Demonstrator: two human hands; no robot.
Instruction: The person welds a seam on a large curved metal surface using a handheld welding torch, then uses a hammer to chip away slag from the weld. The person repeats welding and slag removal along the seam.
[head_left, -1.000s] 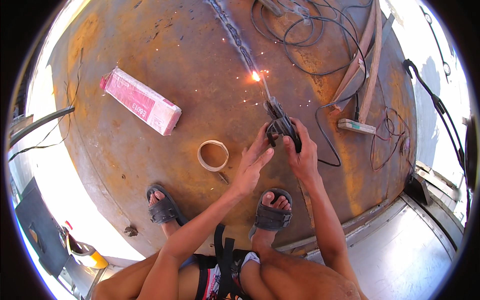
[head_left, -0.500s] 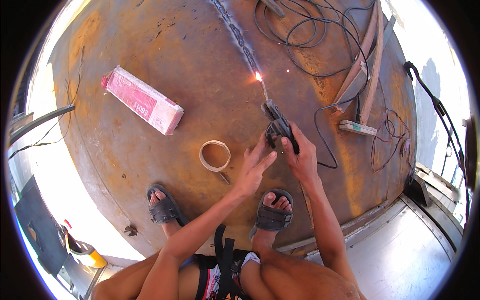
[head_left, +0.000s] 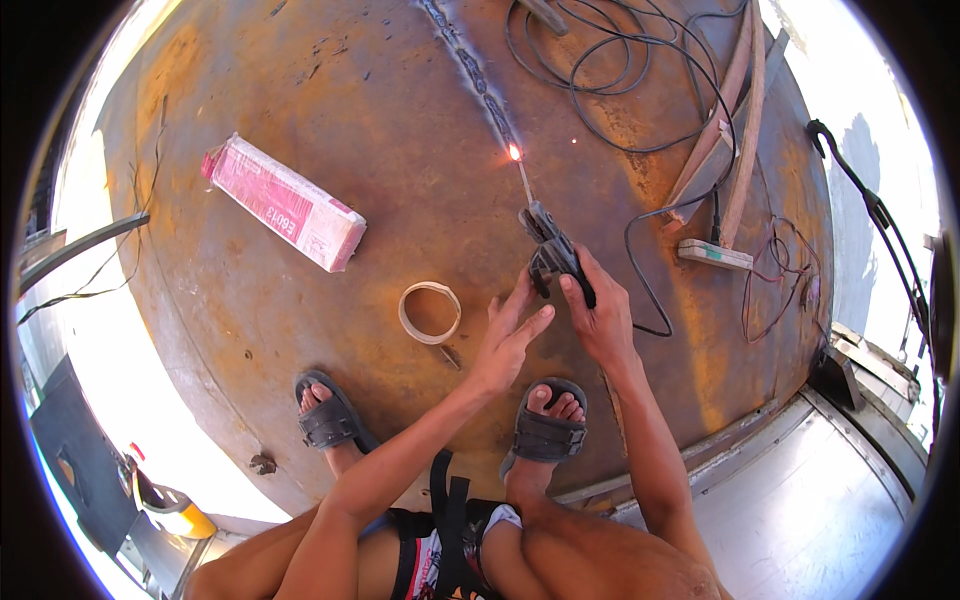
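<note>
My right hand [head_left: 598, 310] is closed round a black electrode holder [head_left: 548, 245], which clamps a thin welding electrode [head_left: 527, 182] pointing away from me. At the rod's tip glows a small orange-white arc [head_left: 514, 152], at the near end of a dark, bumpy weld seam [head_left: 468, 65] on the rusty steel plate [head_left: 220, 320]. My left hand [head_left: 512, 330] is open, thumb and fingers apart, with its index fingertip at the underside of the holder. A cream-coloured ring [head_left: 428, 313] lies left of it, with a short stub just below.
A pink-and-white box [head_left: 282, 200] lies at the left. Looped black cable [head_left: 620, 85], wooden boards [head_left: 742, 180], a power strip [head_left: 714, 253] and thin wires are at the right. My sandalled feet are below my hands; metal ledges [head_left: 760, 480] and a yellow container [head_left: 183, 518] sit near the rim.
The holder and both my hands have shifted very slightly. The arc is smaller than a second ago, and most of the scattered sparks round it are gone.
</note>
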